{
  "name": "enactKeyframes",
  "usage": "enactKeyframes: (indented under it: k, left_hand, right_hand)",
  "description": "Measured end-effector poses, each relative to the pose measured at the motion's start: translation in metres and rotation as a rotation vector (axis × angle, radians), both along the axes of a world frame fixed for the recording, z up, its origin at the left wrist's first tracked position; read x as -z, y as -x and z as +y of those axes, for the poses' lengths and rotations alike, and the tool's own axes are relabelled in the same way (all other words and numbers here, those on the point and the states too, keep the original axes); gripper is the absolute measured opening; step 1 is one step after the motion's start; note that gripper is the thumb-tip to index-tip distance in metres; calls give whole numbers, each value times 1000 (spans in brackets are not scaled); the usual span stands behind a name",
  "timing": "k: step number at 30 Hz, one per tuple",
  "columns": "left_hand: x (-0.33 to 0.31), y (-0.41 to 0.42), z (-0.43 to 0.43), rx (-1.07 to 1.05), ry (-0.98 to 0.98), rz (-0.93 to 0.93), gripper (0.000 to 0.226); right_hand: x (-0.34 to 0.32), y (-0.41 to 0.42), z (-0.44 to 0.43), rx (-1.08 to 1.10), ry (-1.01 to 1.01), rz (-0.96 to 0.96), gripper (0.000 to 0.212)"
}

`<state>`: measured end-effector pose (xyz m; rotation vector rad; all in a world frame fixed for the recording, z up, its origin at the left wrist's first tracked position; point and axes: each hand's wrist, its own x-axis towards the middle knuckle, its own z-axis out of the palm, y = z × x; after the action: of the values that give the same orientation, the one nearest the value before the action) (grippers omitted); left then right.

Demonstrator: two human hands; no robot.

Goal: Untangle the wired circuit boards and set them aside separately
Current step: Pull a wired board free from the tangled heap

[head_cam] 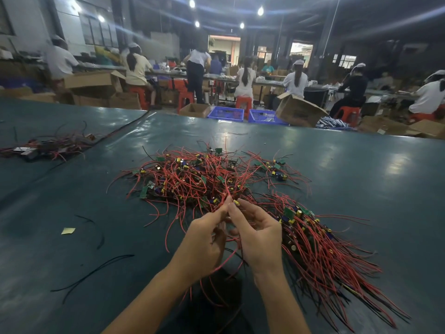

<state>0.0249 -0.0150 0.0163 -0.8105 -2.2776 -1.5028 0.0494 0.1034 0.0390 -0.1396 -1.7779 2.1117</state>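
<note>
Left hand (204, 239) pinches red wires (225, 191), right hand (258, 233) pinches a capacitor board (237, 202); tangled pile (190, 177) at twelve o'clock. Yank hard and a snagged lead could tear.

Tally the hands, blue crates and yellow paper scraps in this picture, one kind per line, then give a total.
Hands: 2, the left hand and the right hand, both gripping wired circuit boards
Blue crates: 2
Yellow paper scrap: 1
Total: 5
</note>
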Motion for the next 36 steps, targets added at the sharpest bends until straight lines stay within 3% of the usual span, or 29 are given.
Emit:
enactKeyframes:
  k: [3, 6, 14, 17, 23, 29, 33, 36]
  left_hand:
    - [1, 0, 1, 22, 54, -1, 75]
    - [1, -2, 2, 71, 20, -30, 78]
    - [-2, -5, 3, 77, -71, 17, 69]
    - [-2, -5, 3, 75, -67, 6, 70]
    - [-10, -1, -2, 113, -44, 102, 61]
    - [-2, 10, -11, -9, 31, 20, 62]
    - [8, 22, -23, -253, 266, -54, 48]
    - [16, 26, -28, -378, 473, -148, 52]
  right_hand:
    - [-2, 0, 6, 13, 3, -15, 11]
    - [-3, 0, 9, -17, 159, -94, 11]
    - [-7, 0, 11, -129, 385, -201, 40]
    - [-7, -2, 8, -276, 522, -287, 55]
    - [-8, -4, 7, -438, 657, -323, 30]
    - [-14, -5, 6, -210, 654, -199, 31]
    - [-14, -5, 9, 9, 702, -46, 22]
    - [-11, -4, 14, 204, 740, -56, 14]
